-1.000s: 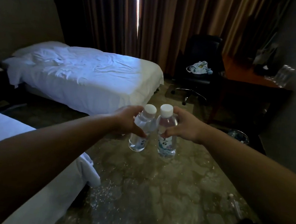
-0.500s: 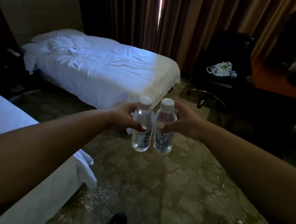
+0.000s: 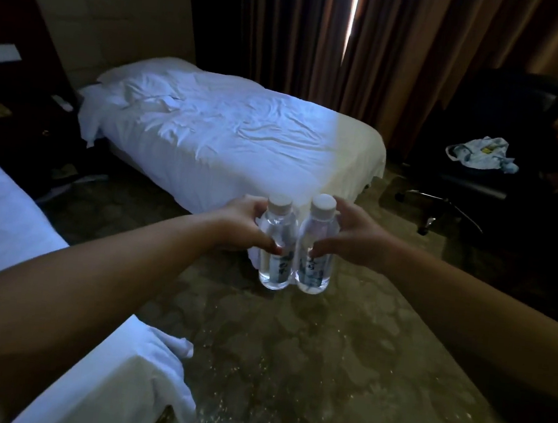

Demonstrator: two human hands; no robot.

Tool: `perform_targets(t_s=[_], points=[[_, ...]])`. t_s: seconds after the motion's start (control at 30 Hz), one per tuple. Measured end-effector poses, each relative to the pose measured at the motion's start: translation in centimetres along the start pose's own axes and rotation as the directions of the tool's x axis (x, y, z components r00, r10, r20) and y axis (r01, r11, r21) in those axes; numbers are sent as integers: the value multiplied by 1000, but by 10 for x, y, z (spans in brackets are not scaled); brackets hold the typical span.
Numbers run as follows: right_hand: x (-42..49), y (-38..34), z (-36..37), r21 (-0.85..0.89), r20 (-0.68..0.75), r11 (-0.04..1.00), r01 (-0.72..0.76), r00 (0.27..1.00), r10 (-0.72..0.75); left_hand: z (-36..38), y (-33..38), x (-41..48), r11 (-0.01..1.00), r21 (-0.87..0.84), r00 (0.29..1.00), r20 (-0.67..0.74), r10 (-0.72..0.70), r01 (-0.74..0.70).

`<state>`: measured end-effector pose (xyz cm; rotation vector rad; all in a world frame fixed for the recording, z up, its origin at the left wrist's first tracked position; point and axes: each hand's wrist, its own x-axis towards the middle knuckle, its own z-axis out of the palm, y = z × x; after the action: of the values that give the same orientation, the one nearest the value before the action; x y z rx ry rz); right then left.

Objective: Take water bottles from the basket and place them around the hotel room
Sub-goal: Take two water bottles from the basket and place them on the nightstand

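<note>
Two bottles held upright, side by side, above the carpet.

The left hand (image 3: 242, 223) has its grip wrapped on the left bottle (image 3: 276, 245); the right hand (image 3: 354, 238) grasps the right bottle (image 3: 316, 246). The bottles touch, white caps up, in front of the far bed's (image 3: 244, 132) foot corner.

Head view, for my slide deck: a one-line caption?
Both hands, left and right, each carry an upright water bottle side by side toward a rumpled bed.

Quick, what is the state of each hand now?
Left hand: closed on the left water bottle.
Right hand: closed on the right water bottle.
</note>
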<state>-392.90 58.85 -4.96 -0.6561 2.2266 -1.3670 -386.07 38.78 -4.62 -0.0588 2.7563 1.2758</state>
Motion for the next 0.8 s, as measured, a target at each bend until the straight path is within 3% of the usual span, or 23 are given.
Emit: perform_targets(t_s=[0.23, 0.43, 0.63, 0.8], points=[[93, -31, 12, -118, 45, 990, 75, 997, -70, -58, -34, 41, 994, -92, 990, -118, -75, 65], [155, -40, 24, -117, 108, 980, 162, 983, -150, -89, -55, 57, 985, -130, 975, -176, -139, 117], [225, -35, 26, -131, 251, 955, 266, 941, -227, -105, -75, 89, 970, -136, 941, -245, -231, 203], [294, -35, 6, -101, 430, 932, 348, 860, -275, -116, -81, 131, 950, -161, 898, -316, -308, 269]])
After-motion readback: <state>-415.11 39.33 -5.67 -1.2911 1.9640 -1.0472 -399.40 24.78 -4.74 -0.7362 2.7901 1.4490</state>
